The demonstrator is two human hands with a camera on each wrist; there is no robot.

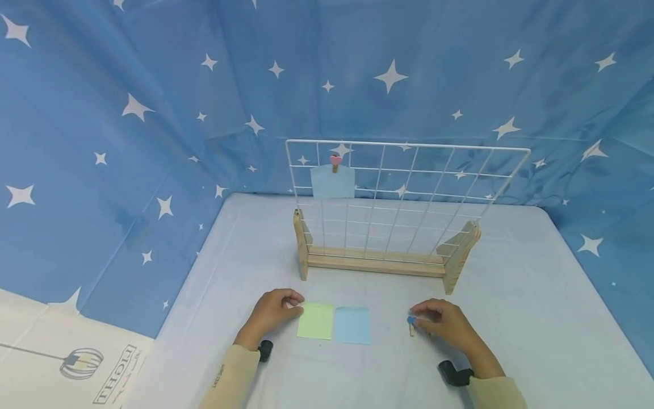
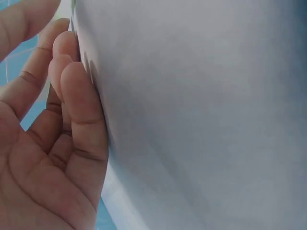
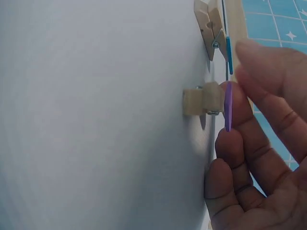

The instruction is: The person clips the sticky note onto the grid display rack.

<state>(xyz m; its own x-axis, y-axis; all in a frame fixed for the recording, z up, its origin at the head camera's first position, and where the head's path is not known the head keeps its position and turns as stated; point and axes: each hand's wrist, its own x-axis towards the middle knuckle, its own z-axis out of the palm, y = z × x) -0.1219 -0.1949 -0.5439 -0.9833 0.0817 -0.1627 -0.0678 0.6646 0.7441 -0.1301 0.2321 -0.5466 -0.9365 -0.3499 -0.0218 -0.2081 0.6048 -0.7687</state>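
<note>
I'm resting left hand (image 1: pixel 276 311) loose beside green paper (image 1: pixel 315 322); right hand (image 1: pixel 445 322) curving by blue clip (image 1: pixel 411 320), can't tell if pinching.

Left hand (image 2: pixel 48 163): is filling the left side, its palm partly showing.
Fingers (image 2: pixel 85 96): are bending loosely, their tips pointing up; the nearest one is lying along the edge of the white surface.
Thumb (image 2: pixel 21 24): is crossing the upper left corner, standing apart from the forefinger (image 2: pixel 36 64).
White surface (image 2: pixel 201 115): is stretching across the middle and right, looking blurred and darkening toward the right edge.
Shadow: is running narrowly beside the fingertips.
Pale green patch (image 2: pixel 64 9): is peeking out beyond the fingertips, showing too little to identify.
Blue background (image 2: pixel 17 64): is appearing behind the hand, thin pale lines crossing it.
</note>
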